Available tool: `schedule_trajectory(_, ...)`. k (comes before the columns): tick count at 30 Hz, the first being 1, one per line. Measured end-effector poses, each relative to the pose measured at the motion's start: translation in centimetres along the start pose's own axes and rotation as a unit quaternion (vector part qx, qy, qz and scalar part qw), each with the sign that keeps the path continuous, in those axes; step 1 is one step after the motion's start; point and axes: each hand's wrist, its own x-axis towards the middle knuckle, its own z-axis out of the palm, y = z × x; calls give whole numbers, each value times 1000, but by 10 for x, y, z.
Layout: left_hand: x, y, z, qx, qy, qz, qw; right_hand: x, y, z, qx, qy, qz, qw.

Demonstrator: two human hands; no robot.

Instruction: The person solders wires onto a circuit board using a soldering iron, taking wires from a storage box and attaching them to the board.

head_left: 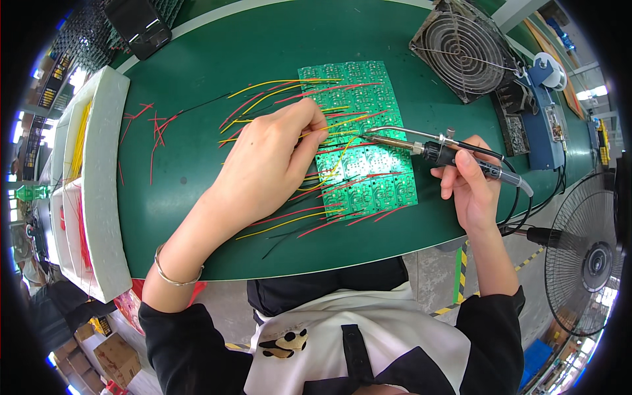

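Note:
A green panel of joined circuit boards (378, 99) lies on the table, with red, yellow and black wires (283, 83) spread across it and off its left edge. Over that edge my left hand (273, 148) is closed, thumb and forefinger pinching a thin wire; its exact colour is hard to tell. My right hand (475, 181) grips a soldering iron (442, 153) by its black handle. A thin metal feed tube (411, 132) runs along the iron. The iron's tip is at the middle of the panel, close to the left fingertips.
A white foam box (108, 191) of yellow and red wires stands left. Loose red wire pieces (158, 128) lie beside it. At the back right are a square fan with a wire guard (464, 49) and a blue soldering unit (545, 108). A round fan (596, 260) stands beyond the right edge.

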Motion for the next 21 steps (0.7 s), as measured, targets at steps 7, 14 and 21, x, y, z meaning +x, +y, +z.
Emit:
schedule_trajectory(7, -3, -3, -5, -9, 12, 14, 1000, 1, -1, -1, 33, 21, -21, 999)
schedule_trajectory(14, -17, 28, -42, -77, 174, -18, 982, -4, -3, -10, -10, 244, -186, 952)
schedule_trajectory(21, -34, 37, 14, 103, -3, 144, 984, -6, -4, -7, -68, 324, -229, 915)
